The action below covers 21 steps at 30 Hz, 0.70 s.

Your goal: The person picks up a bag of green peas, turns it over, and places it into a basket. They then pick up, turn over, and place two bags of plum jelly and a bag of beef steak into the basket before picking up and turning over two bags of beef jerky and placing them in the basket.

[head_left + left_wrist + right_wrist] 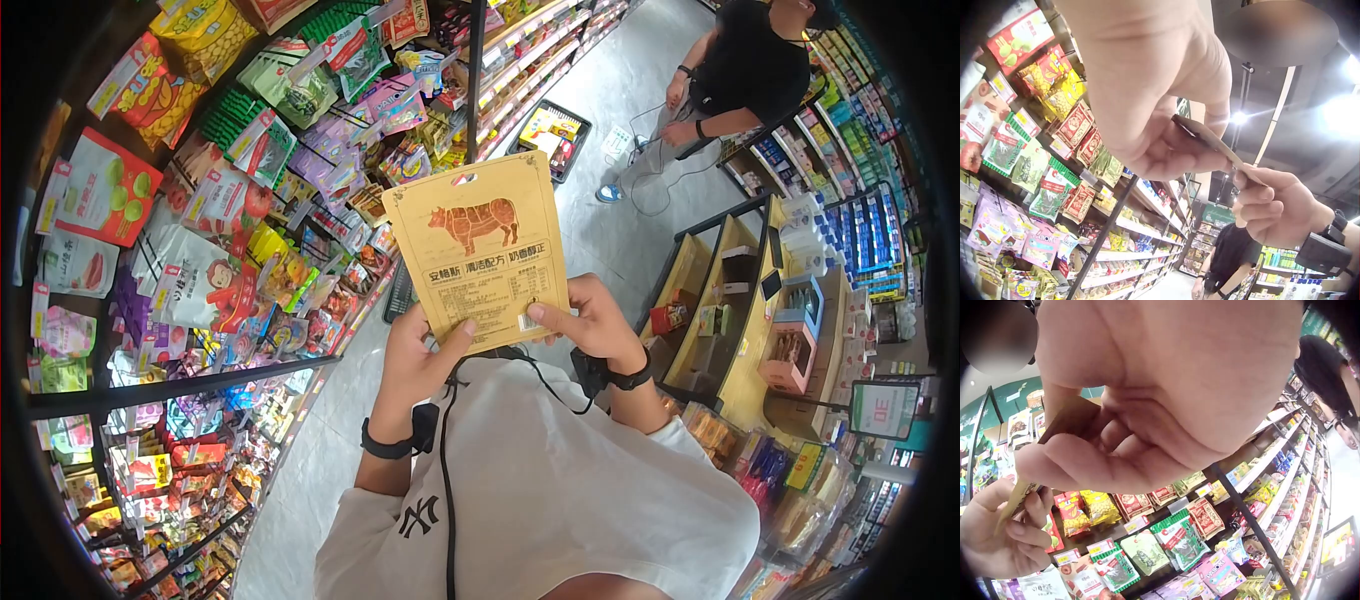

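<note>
A flat tan packet [485, 255] with a cow printed in cut sections, lines of Chinese text, a barcode and a hang hole is held up in front of the chest. My left hand [425, 352] grips its lower left corner, thumb on the printed face. At the lower right, my right hand [592, 325] pinches it the same way, thumb near the barcode. The left wrist view shows the packet [1219, 145] nearly edge-on between both hands. In the right wrist view, most of the packet [1072, 419] is hidden behind the right hand.
Racks of hanging snack bags [215, 280] stand close on the left. A person in black [745, 70] is ahead on the right, near a black basket [550, 140] on the floor. Wooden display shelves [730, 300] line the right side.
</note>
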### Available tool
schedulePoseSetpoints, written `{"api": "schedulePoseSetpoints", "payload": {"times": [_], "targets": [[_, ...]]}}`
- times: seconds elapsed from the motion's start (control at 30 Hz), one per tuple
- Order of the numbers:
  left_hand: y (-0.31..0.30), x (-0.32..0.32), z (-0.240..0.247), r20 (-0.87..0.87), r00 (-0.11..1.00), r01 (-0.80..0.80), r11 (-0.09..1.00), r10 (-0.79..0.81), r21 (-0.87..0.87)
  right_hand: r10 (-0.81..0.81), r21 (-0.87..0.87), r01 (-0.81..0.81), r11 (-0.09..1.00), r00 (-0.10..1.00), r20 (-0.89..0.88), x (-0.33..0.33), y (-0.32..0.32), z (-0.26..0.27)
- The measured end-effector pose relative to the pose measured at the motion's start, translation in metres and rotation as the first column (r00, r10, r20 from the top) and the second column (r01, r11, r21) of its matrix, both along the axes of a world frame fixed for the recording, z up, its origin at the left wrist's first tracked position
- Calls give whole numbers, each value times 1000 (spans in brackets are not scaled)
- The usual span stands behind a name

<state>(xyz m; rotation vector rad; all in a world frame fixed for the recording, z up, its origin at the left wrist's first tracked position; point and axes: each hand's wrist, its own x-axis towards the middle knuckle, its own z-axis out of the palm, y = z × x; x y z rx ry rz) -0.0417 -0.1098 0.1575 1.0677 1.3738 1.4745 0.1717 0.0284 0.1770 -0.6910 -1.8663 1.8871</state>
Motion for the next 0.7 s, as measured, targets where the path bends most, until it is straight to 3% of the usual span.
{"api": "schedulePoseSetpoints", "payload": {"times": [0.57,0.7], "targets": [[-17,-26,-9,19,998,-60,998,60,-11,-46,-11,47,999,996,81,-40,-20,-3],[-29,-36,-13,44,996,-81,996,82,-24,1,15,-3,1000,995,97,-51,-25,-6]]}}
